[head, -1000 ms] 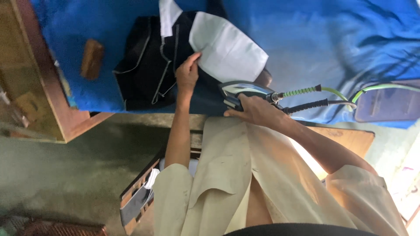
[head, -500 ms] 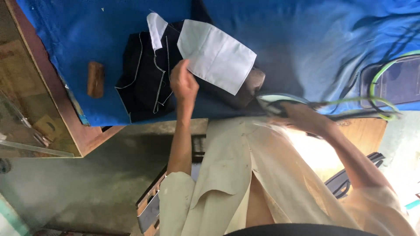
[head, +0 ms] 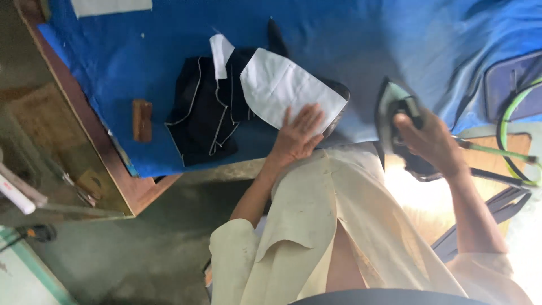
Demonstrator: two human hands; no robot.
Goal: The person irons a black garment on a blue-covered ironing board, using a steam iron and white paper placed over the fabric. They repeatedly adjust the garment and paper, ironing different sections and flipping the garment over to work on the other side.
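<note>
Since the earlier frame the right hand [head: 432, 138] has lifted the dark grey electric iron [head: 395, 121] off the garment and out to the right, while the left hand [head: 299, 133] has slid onto the white fabric panel [head: 282, 90]. Nearest the camera, a cream-coloured loose shirt [head: 339, 226] fills the lower middle of the view. Just beyond it, the right hand is closed around the iron's handle, holding the iron tilted near the table's front edge; a green and black cord [head: 497, 152] trails from it to the right. Left of that, the left hand lies open and flat, fingers spread, pressing the near corner of the white panel. That panel rests on a black garment with white piping [head: 206, 113], spread on the blue cloth-covered table [head: 367, 39]. A small brown wooden block [head: 141, 120] lies on the cloth, well left of the garment
</note>
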